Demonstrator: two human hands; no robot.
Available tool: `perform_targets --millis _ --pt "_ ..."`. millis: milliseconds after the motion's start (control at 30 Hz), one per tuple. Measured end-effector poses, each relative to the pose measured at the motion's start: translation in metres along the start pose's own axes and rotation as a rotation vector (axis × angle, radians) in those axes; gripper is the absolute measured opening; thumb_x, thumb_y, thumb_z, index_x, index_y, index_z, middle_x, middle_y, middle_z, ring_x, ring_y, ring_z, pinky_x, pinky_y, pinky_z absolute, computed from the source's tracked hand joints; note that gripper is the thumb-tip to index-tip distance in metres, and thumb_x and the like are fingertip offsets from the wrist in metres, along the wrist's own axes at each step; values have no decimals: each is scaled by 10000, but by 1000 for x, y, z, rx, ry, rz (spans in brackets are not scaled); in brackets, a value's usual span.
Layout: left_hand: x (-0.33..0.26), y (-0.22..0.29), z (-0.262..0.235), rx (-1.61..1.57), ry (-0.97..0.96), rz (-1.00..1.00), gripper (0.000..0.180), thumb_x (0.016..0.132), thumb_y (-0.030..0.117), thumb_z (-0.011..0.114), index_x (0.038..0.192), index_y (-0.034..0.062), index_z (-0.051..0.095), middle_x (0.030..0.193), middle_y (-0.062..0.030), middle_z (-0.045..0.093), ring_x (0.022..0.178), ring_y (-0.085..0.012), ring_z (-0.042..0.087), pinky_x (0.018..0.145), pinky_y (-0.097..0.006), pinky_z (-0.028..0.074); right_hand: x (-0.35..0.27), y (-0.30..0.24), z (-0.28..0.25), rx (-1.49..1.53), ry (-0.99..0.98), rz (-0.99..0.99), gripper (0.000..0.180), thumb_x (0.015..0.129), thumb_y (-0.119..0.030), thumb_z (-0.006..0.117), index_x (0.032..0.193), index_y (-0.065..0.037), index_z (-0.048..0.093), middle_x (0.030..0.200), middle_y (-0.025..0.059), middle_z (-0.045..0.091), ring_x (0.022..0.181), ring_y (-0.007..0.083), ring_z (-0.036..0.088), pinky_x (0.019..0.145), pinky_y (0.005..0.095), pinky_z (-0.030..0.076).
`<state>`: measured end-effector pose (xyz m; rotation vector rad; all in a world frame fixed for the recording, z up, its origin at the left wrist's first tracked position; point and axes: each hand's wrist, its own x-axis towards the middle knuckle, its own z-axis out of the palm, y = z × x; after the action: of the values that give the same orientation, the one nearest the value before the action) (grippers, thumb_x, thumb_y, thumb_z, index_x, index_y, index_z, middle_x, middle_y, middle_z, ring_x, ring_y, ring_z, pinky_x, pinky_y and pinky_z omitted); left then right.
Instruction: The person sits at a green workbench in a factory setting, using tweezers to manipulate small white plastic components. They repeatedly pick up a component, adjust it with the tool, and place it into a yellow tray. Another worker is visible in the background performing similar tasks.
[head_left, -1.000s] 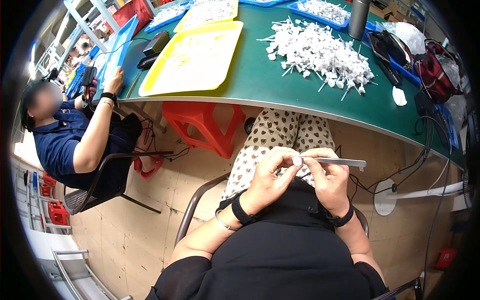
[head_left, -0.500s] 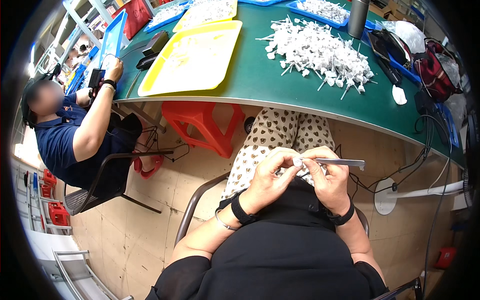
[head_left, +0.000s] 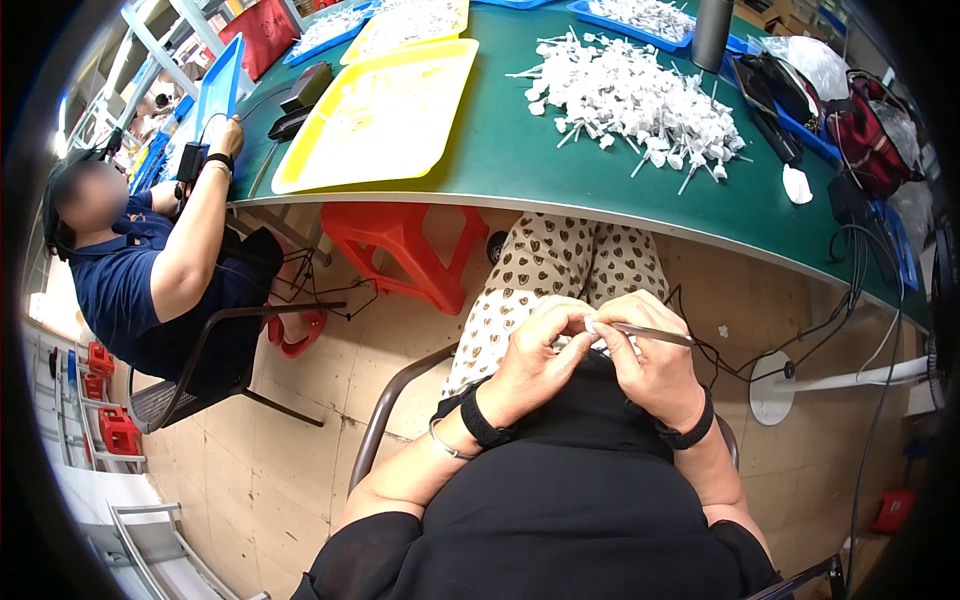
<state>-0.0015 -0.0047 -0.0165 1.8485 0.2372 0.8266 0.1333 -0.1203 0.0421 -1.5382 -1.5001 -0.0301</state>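
Note:
My left hand (head_left: 545,350) is closed in a pinch on a small white piece (head_left: 590,325), held above my lap. Most of that piece is hidden by the fingertips. Pressed up beside it, my right hand (head_left: 652,360) has its fingers wrapped round a slim grey metal tool (head_left: 655,334), whose outer end sticks out to the right. Whether this tool is a blade or tweezers I cannot tell. A tiny white bit (head_left: 723,331) shows against the floor to the right of the tool. On the green table (head_left: 500,150) lies a heap of white stemmed pieces (head_left: 640,100).
A yellow tray (head_left: 385,120) sits at the table's near left edge, with blue trays (head_left: 640,25) farther back. A grey bottle (head_left: 712,35) and a dark red bag (head_left: 872,140) are at right. A red stool (head_left: 400,250) stands underneath. Another person (head_left: 150,250) sits at left.
My right hand has tilted, its knuckles rising and the metal tool's outer end dropping and drawing inward. The white bit that hung at that end is now apart from it. The left hand barely moved.

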Motion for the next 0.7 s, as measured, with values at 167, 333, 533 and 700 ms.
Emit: perform_targets --millis 167,333,533,700 --pt "0 0 2 -145 45 -42 230 915 -42 733 1131 15 679 1085 -85 660 914 -151 673 780 -283 580 -1 -2 -1 204 59 114 114 906 12 740 1014 5 706 944 119 721 819 229 700 722 327 557" --pt "6 2 -1 -206 53 -23 297 932 -29 748 1207 22 650 1128 -62 685 965 -108 692 837 -256 588 -10 4 -1 620 200 420 114 983 -2 697 1092 32 705 1001 58 724 864 100 672 755 241 533" --pt "6 4 1 -227 87 -52 310 941 -5 748 1234 29 655 1107 -68 696 944 -124 706 846 -262 589 -12 7 7 712 244 484 115 1007 -22 675 1115 18 679 996 59 727 872 100 688 767 227 539" --pt "8 10 -5 191 147 104 253 844 -14 781 1086 45 732 904 -92 685 758 -241 689 672 -348 551 -10 8 9 739 261 494 126 1024 -47 658 1135 14 656 1025 85 742 947 137 731 781 234 564"
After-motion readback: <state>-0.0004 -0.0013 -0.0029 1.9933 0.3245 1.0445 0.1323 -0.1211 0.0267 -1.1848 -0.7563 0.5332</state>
